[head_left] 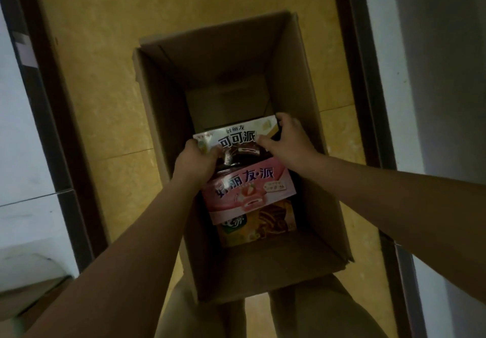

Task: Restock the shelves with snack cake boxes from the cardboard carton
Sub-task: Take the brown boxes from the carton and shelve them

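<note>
Left hand [196, 162]: clamped on the left edge of the white cocoa-pie box [236, 137], fingers curled onto its face.
Right hand [288, 140]: clamped on the right end of the same box, fingers hooked over the far corner.
Task's boxes: deep inside the cardboard carton [163, 95]; white one farthest, meeting the pink box [249, 193], which overlaps the yellow-green box [257, 227]; none on a shelf yet.
Risk, snag: may catch the pink box on the way up and drag or tip it, given the shared edge.
Risk, slip: glossy card held at the edges only; could twist loose and drop back, denting corners.
Risk, carton: tall walls close to both wrists; could be knocked or slid along.
Surface: glossy yellow marbled floor [105, 74]; carton directly on it.
Room: dim, narrow aisle; pale units with dark trim at left [15, 127] and right [434, 74]; shelf contents out of view.
</note>
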### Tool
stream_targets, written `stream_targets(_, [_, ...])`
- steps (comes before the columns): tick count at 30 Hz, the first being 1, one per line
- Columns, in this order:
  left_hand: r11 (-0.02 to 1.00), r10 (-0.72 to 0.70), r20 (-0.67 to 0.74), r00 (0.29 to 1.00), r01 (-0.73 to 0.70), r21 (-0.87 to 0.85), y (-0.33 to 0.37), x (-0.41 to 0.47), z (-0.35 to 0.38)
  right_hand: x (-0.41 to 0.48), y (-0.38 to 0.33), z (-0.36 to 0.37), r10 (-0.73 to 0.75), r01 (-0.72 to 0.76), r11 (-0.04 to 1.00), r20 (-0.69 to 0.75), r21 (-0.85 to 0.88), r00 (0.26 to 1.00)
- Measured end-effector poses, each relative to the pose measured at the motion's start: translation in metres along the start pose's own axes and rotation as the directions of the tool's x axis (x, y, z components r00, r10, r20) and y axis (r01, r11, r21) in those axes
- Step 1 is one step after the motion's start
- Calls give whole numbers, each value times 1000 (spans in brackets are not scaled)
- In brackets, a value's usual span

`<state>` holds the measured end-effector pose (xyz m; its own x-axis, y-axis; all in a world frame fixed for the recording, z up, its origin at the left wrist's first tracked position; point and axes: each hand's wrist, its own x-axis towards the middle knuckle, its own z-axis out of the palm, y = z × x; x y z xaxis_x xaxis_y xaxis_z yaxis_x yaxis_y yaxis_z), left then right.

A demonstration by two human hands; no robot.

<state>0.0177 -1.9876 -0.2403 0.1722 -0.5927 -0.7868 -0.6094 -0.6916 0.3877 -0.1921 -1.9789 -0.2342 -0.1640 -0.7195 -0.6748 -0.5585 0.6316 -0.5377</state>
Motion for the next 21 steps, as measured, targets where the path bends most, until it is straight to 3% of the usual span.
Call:
stream_targets(15, [887,-230,-92,969,170,-429,-23,75,58,86,58,43,213,-224,941,68,254,975])
stream_targets(21, [804,-231,4,973,193,-563,-23,95,58,104,64,54,273,-301,884,127,358,953])
